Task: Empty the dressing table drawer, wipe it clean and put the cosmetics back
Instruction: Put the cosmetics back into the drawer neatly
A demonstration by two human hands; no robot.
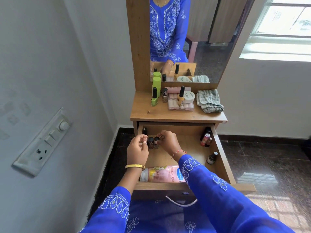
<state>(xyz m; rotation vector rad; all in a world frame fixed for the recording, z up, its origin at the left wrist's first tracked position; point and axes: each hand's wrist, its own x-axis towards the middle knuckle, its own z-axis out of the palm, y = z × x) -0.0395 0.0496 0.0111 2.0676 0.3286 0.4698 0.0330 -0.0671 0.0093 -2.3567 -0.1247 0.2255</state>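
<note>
Dark-capped bottles (pixel 153 142) pinched by each hand (pixel 137 149).

So the wooden pull-out drawer (pixel 220 158) sits open below the wooden table (pixel 168 115). In it: two small dark-capped bottles (pixel 153 142) far left, a pink lotion bottle (pixel 161 174) lying along the near edge, more small bottles (pixel 206 137) far right. On the table, a folded striped cloth (pixel 209 100) lies right of the cosmetics.

Blue white-embroidered sleeves (pixel 210 185), pink lotion bottle (pixel 161 174), green-grey striped cloth (pixel 209 100), lime nail polish (pixel 154 98).
</note>
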